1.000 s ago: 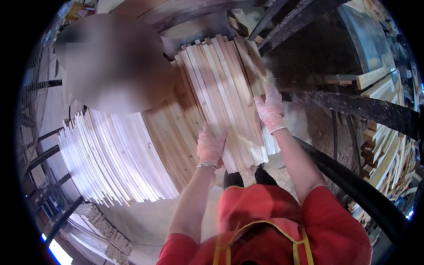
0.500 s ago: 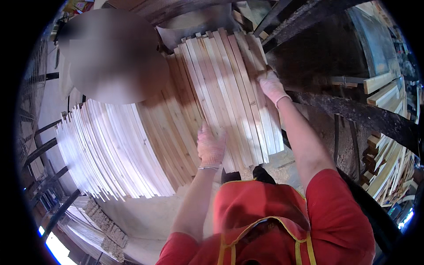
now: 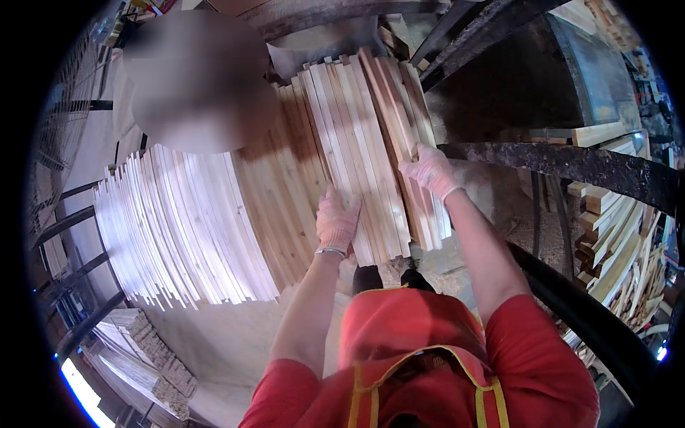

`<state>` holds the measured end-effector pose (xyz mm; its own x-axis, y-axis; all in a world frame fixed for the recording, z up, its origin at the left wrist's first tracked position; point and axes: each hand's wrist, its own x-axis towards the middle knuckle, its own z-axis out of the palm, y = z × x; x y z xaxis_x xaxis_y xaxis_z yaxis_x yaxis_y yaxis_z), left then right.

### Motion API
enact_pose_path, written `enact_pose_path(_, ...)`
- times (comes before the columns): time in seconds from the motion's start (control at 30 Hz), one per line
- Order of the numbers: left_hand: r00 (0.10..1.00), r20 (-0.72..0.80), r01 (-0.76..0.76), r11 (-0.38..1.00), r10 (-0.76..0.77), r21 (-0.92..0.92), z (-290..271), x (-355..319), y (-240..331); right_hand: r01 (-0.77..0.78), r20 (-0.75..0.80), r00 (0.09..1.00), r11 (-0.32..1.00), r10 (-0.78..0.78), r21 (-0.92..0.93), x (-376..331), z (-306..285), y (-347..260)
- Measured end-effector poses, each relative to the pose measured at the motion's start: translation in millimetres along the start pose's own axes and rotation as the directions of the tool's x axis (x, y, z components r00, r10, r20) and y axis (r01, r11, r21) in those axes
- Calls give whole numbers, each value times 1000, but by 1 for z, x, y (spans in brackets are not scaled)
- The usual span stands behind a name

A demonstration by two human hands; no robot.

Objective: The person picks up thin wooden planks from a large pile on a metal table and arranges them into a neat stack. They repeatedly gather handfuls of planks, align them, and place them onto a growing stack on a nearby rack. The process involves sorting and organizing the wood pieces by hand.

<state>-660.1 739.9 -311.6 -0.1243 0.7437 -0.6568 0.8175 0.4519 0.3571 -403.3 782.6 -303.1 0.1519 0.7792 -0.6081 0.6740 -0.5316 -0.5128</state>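
We see a dark metal beam (image 3: 571,164) off to the right of the hands, with a heap of wood offcuts (image 3: 614,250) below it. Down to the left lie stacked wood bundles (image 3: 153,357) on a pale dusty floor (image 3: 235,335), beside bright light (image 3: 82,389).

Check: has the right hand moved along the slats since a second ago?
Yes. The right hand has slid up the slats, now level with the dark beam rather than below it.

Light: bright daylight on the pale wooden slats (image 3: 178,235) | shade: slats at centre, dark metal frame (image 3: 571,164) | glare: lower-left corner | blur: smeared patch upper left | distortion: fisheye bend, black rim
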Motion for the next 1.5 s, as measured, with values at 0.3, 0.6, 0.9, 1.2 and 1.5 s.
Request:
enact_pose_path(0.3,1000,-8,-8,1000,8,23,2,-2,1,-209,-486,874,914,15,-348,-38,13,18)
enact_pose_path(0.6,1000,-28,9,1000,-8,18,8,-2,-8,-54,-301,932,900,200,432,-23,39,106)
enact_pose_path(0.9,997,-77,24,998,-20,50,16,3,-11,-21,-532,825,951,191,309,16,36,158)
enact_pose_path(1.2,1000,-16,28,997,-26,70,11,-4,2,-228,-544,813,973,207,30,-25,65,130)
enact_pose_path(1.5,999,-14,42,999,-43,-30,1,-7,6,-348,-355,896,918,267,-188,-36,40,12)
